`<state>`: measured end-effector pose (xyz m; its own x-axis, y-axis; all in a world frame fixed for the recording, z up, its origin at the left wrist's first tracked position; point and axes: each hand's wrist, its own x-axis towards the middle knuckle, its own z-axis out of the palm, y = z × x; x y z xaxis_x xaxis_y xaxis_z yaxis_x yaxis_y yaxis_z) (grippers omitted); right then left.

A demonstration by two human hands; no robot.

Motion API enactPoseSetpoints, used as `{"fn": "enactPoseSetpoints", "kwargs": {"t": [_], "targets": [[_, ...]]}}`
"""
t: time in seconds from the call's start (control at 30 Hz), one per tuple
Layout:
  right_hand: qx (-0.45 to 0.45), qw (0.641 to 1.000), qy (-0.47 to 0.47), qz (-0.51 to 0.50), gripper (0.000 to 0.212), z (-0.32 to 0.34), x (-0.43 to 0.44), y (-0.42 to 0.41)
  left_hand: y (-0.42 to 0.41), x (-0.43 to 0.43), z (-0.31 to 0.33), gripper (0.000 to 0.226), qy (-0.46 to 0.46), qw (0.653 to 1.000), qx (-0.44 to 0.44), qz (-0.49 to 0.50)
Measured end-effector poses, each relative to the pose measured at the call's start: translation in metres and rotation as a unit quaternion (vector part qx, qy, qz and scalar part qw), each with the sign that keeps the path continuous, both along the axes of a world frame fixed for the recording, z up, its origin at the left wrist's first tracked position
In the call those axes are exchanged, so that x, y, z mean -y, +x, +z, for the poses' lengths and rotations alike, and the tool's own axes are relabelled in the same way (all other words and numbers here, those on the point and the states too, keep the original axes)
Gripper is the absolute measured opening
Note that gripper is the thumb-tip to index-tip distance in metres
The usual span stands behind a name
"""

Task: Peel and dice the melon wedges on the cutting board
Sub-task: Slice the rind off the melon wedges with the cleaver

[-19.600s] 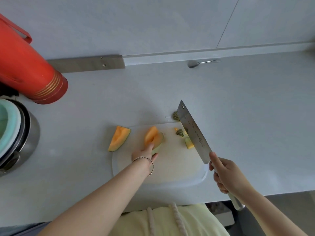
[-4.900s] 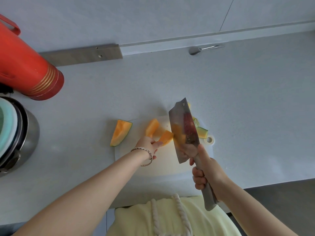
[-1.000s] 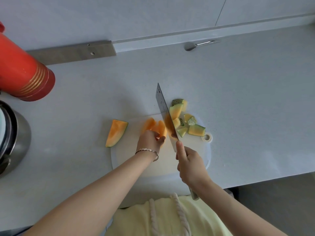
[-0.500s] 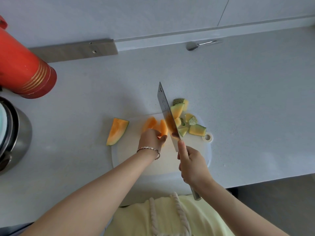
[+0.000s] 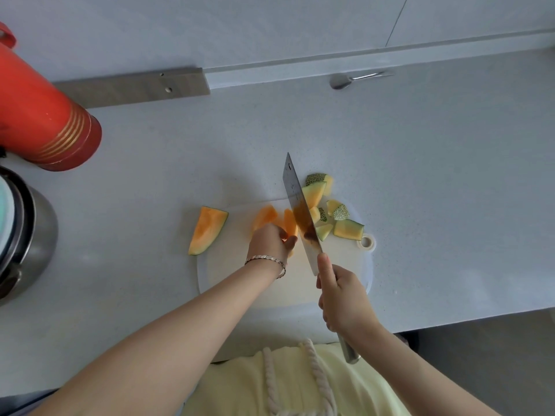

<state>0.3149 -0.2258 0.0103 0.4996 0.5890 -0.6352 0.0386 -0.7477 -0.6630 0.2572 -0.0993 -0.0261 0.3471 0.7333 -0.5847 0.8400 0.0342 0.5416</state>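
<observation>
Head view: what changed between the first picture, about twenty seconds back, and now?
The cleaver, gripped by the right hand, moved from raised at the right to edge-down beside the left hand, which holds peeled flesh; that piece had rind before. The rind pieces at the far right grew into a pile. The unpeeled wedge at the cutting board's left edge, red flask and spoon stayed.

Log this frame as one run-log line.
phase: dicing | left hand holds peeled melon pieces on cutting board | right hand grips cleaver, blade at pieces | unpeeled wedge at board's left edge | rind offcuts right of blade
</observation>
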Motion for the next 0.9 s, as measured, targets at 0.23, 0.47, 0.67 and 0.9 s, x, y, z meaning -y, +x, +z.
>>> {"fn": "enactPoseSetpoints", "kwargs": {"t": [0.23, 0.47, 0.67, 0.9], "targets": [[-0.003, 1.0, 0.006, -0.003, 0.054, -0.004, -0.014, -0.001, -0.001, -0.002, -0.001, 0.033, -0.003, 1.0, 0.004, 0.011], [-0.007, 1.0, -0.003, -0.012, 0.055, -0.005, -0.018, -0.009, -0.003, -0.002, -0.003, 0.033, -0.029, 0.997, 0.024, 0.063], [0.014, 1.0, 0.006, -0.002, 0.055, -0.006, -0.031, -0.011, -0.001, -0.014, 0.0, 0.031, -0.047, 0.991, 0.042, 0.12], [0.023, 1.0, -0.015, 0.004, 0.054, -0.003, -0.019, -0.011, 0.004, 0.001, -0.008, 0.031, -0.085, 0.985, 0.063, 0.134]]}}
